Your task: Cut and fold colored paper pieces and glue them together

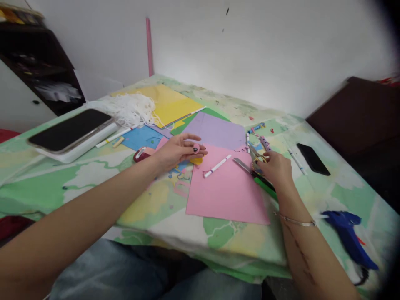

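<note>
My left hand [178, 151] lies over the table with its fingers stretched out, holding a small pink round piece [196, 148] between thumb and fingers, just above a yellow scrap [196, 160]. My right hand [276, 168] is curled at the right edge of a large pink sheet [226, 191], its fingers closed around small yellow-handled scissors [258, 157]. A white marker [218, 166] lies on the pink sheet between the hands. A metal blade [243, 165] and a green tool [265, 187] lie beside my right hand.
Purple [215, 131], yellow [165, 102] and blue [142, 137] sheets lie behind. A tablet [70, 129] on a white box sits at left, white string [133, 109] near it. A black phone [312, 159] and blue glue gun [350, 235] are at right. A red punch [142, 154] lies by my left wrist.
</note>
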The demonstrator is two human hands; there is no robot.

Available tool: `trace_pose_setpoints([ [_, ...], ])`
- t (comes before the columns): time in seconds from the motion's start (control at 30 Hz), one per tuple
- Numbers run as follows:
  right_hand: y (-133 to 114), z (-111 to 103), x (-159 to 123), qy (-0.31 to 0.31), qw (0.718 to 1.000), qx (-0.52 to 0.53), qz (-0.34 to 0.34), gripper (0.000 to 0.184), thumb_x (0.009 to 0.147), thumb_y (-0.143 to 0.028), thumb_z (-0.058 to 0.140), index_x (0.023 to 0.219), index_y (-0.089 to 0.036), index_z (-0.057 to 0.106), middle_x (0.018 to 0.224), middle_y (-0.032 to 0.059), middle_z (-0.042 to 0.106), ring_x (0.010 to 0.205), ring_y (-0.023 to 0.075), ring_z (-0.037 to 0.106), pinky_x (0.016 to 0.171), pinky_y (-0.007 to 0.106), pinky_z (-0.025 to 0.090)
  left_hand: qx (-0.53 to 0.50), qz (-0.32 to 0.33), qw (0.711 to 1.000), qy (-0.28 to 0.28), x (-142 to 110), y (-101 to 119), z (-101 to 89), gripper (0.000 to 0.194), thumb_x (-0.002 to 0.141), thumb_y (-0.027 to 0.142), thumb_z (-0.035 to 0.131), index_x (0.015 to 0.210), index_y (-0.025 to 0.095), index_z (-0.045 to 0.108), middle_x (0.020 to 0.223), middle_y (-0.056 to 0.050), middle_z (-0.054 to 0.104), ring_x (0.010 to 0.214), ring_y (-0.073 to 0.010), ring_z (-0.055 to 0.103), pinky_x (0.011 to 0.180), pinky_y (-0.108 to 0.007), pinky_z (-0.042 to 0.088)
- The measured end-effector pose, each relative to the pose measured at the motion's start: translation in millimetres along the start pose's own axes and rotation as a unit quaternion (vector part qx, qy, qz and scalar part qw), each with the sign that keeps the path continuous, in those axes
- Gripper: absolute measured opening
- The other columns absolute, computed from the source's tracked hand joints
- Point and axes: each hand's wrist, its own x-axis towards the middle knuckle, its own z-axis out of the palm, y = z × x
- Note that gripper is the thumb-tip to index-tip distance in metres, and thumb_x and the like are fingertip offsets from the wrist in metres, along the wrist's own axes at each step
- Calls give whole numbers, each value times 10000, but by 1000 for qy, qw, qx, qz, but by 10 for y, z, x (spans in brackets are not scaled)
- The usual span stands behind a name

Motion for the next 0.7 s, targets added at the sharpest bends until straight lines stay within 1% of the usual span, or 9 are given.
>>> trace_pose_setpoints([
  [0.1, 58, 21, 22, 20, 1000, 20, -11, 405, 694, -291, 568, 1041, -102, 657, 918, 149, 693, 864, 300, 622, 739, 369, 426, 37, 39, 999, 6, -107, 16, 37, 318, 742, 86, 661, 1033, 128, 539, 887, -63, 658, 907, -218, 675, 878, -357, 512],
  [0.2, 132, 46, 57, 34, 999, 37, -6, 401, 681, -267, 563, 1031, -97, 659, 894, 152, 692, 853, 302, 622, 738, 377, 428, 92, 70, 993, 39, -318, 30, 89, 363, 702, 143, 711, 1027, 148, 550, 854, -37, 655, 859, -214, 683, 826, -352, 537],
  [0.3, 178, 73, 90, 29, 999, 33, -1, 401, 676, -249, 555, 1030, -93, 661, 907, 156, 687, 855, 302, 618, 741, 379, 429, 139, 53, 987, 66, -585, 22, 126, 385, 684, 189, 725, 1028, 156, 554, 799, -39, 683, 799, -210, 686, 758, -351, 548],
  [0.4, 182, 100, 102, 13, 1000, 26, -2, 420, 661, -243, 564, 1039, -87, 661, 906, 155, 684, 850, 302, 613, 722, 369, 431, 180, 21, 978, 106, -832, -8, 125, 363, 677, 217, 719, 1001, 158, 565, 773, -65, 711, 779, -232, 675, 628, -318, 539],
  [0.47, 172, 113, 94, 8, 1000, 25, -1, 420, 647, -228, 569, 1031, -89, 667, 887, 157, 684, 839, 305, 614, 704, 365, 431, 210, 10, 969, 129, -963, -26, 103, 340, 679, 226, 710, 986, 156, 583, 769, -72, 720, 769, -227, 671, 613, -294, 519],
  [0.6, 154, 102, 46, 14, 999, 39, -10, 414, 619, -186, 573, 1007, -85, 674, 895, 173, 684, 857, 320, 615, 707, 366, 429, 266, 8, 948, 173, -1131, -48, 34, 343, 666, 252, 721, 981, 178, 608, 773, -49, 719, 701, -192, 663, 560, -241, 471],
  [0.67, 153, 72, 14, 30, 998, 60, -5, 420, 620, -191, 575, 1015, -87, 668, 912, 175, 686, 876, 325, 615, 731, 371, 427, 292, 11, 935, 199, -1167, -56, 12, 349, 651, 251, 735, 971, 183, 615, 766, -42, 712, 698, -189, 662, 544, -229, 457],
  [0.7, 156, 49, -2, 42, 996, 75, 3, 419, 627, -199, 572, 1020, -87, 664, 915, 175, 687, 883, 324, 616, 745, 375, 426, 301, 11, 932, 202, -1175, -57, 12, 350, 651, 249, 734, 973, 184, 614, 771, -43, 710, 709, -190, 663, 543, -227, 454],
])
